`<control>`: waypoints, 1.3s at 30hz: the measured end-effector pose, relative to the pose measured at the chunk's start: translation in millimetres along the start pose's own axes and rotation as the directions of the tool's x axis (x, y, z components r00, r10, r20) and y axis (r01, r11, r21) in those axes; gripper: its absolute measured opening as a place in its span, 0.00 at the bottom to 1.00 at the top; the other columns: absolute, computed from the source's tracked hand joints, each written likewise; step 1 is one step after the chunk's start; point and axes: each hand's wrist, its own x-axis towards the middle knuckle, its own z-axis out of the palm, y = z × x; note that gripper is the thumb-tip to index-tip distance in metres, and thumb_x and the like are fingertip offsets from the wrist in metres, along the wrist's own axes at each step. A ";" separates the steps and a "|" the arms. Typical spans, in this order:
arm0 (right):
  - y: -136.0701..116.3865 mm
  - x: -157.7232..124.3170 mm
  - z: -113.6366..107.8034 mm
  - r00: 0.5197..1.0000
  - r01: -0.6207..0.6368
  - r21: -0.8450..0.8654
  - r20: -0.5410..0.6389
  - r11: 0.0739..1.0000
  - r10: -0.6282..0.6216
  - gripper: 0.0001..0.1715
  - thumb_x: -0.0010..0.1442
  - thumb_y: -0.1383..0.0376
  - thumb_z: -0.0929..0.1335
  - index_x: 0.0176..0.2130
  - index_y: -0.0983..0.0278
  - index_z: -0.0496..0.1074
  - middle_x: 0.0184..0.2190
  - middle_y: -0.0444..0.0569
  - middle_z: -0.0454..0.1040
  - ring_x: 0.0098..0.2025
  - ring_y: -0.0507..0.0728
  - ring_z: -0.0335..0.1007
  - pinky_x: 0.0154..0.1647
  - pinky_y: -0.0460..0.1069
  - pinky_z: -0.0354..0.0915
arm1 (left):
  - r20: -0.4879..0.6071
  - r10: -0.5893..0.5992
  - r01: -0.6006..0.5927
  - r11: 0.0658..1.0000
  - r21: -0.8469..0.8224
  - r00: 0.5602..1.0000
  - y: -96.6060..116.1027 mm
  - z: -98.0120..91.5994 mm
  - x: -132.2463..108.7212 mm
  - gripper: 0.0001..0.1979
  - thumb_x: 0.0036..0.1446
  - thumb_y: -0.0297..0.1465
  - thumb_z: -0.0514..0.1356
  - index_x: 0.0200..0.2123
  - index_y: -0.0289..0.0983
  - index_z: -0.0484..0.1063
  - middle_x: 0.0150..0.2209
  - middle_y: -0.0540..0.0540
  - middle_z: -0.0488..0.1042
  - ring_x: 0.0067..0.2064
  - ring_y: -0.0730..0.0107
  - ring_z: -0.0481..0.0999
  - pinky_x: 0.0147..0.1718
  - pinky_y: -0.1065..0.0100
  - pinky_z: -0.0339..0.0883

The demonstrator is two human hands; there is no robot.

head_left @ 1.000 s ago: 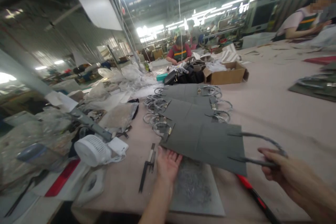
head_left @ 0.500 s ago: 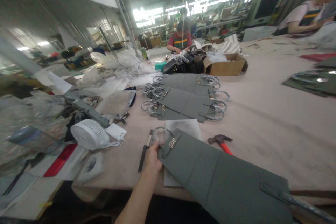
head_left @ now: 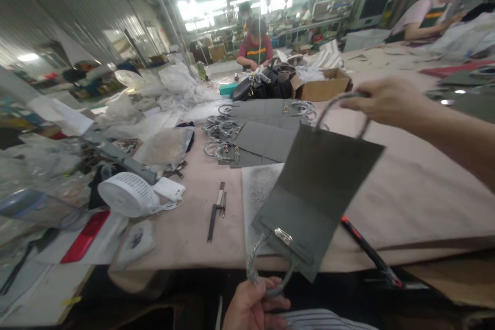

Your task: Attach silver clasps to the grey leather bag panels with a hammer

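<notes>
A grey leather bag panel (head_left: 313, 191) hangs in the air in front of me, folded across its middle. My right hand (head_left: 381, 100) grips its upper wrapped handle high above the table. My left hand (head_left: 253, 307) is closed on the lower handle loop near my lap, by a metal clasp (head_left: 283, 236). Under the panel a grey work mat (head_left: 258, 193) lies on the pinkish table (head_left: 406, 191).
A stack of grey panels with ring handles (head_left: 263, 136) lies further back. A red-handled hammer (head_left: 367, 250), a black tool (head_left: 216, 211), a white fan (head_left: 126, 195) and plastic bags (head_left: 164, 147) surround the mat. A cardboard box (head_left: 323, 85) and co-workers sit beyond.
The panel has come off the table: my right hand swung its end up and away, while my left hand drew the other handle down towards me.
</notes>
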 end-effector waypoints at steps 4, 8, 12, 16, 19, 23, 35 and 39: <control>-70.0 52.1 47.0 0.982 -0.004 0.037 0.188 0.999 -0.002 0.50 0.65 0.54 0.42 0.48 1.00 0.62 0.50 0.61 0.71 0.59 0.60 0.66 0.51 0.56 0.58 | -0.092 0.062 -0.072 0.991 -0.109 0.994 -2.5 31.5 25.8 0.12 0.51 0.30 0.72 0.36 0.29 0.80 0.38 0.34 0.82 0.40 0.53 0.84 0.37 0.62 0.78; -100.6 -23.4 108.1 0.945 0.070 0.144 0.308 0.987 -0.112 0.28 0.67 0.58 0.67 0.60 0.73 0.68 0.58 0.58 0.69 0.60 0.64 0.68 0.63 0.60 0.60 | -0.203 0.036 -0.078 0.977 -0.201 0.979 -18.8 57.3 53.4 0.08 0.50 0.24 0.69 0.36 0.29 0.79 0.36 0.37 0.83 0.40 0.57 0.84 0.39 0.63 0.77; -73.5 -142.7 158.9 0.906 0.007 0.147 0.417 0.989 -0.069 0.24 0.64 0.62 0.69 0.55 0.73 0.71 0.56 0.66 0.71 0.56 0.68 0.72 0.58 0.62 0.68 | -0.217 -0.017 -0.030 0.976 -0.214 0.976 -47.3 63.7 56.5 0.10 0.47 0.26 0.71 0.34 0.30 0.78 0.36 0.38 0.82 0.39 0.60 0.83 0.40 0.65 0.75; -52.8 -223.1 187.5 0.894 -0.014 0.229 0.438 0.973 -0.091 0.27 0.63 0.62 0.66 0.59 0.70 0.68 0.63 0.66 0.65 0.64 0.69 0.64 0.63 0.64 0.64 | -0.225 -0.083 0.029 0.973 -0.231 0.971 -59.6 71.2 52.3 0.12 0.44 0.26 0.70 0.34 0.31 0.76 0.35 0.39 0.82 0.38 0.59 0.83 0.37 0.65 0.73; -57.1 -250.2 199.1 0.893 0.102 0.423 0.360 0.900 -0.271 0.30 0.64 0.63 0.64 0.64 0.66 0.63 0.69 0.62 0.58 0.70 0.66 0.54 0.68 0.66 0.56 | -0.227 -0.140 0.087 0.970 -0.229 0.964 -56.9 79.4 53.6 0.12 0.41 0.23 0.69 0.33 0.31 0.75 0.33 0.39 0.82 0.35 0.59 0.83 0.34 0.65 0.72; -62.2 -264.6 207.4 0.927 0.118 0.423 0.278 0.898 -0.253 0.27 0.63 0.63 0.64 0.61 0.65 0.66 0.67 0.61 0.60 0.70 0.67 0.53 0.69 0.69 0.51 | -0.245 -0.123 0.068 0.972 -0.224 0.962 -54.2 81.6 54.5 0.11 0.42 0.22 0.67 0.32 0.31 0.74 0.32 0.38 0.81 0.35 0.59 0.82 0.34 0.65 0.71; -47.6 -288.7 219.3 0.937 -0.281 0.368 0.307 0.886 0.169 0.45 0.63 0.47 0.65 0.68 0.68 0.55 0.68 0.66 0.56 0.71 0.71 0.50 0.68 0.69 0.56 | -0.215 -0.155 0.171 0.984 0.057 0.964 -43.1 64.3 42.0 0.13 0.46 0.28 0.67 0.37 0.33 0.73 0.30 0.42 0.79 0.28 0.61 0.80 0.27 0.67 0.70; -51.6 -291.4 220.6 0.933 -0.303 0.379 0.306 0.874 0.190 0.44 0.62 0.47 0.65 0.68 0.68 0.56 0.67 0.66 0.59 0.69 0.71 0.54 0.67 0.69 0.57 | -0.329 0.253 -0.034 0.836 0.548 0.910 -1.9 24.2 17.4 0.04 0.50 0.29 0.69 0.29 0.35 0.78 0.24 0.45 0.76 0.29 0.60 0.79 0.32 0.67 0.72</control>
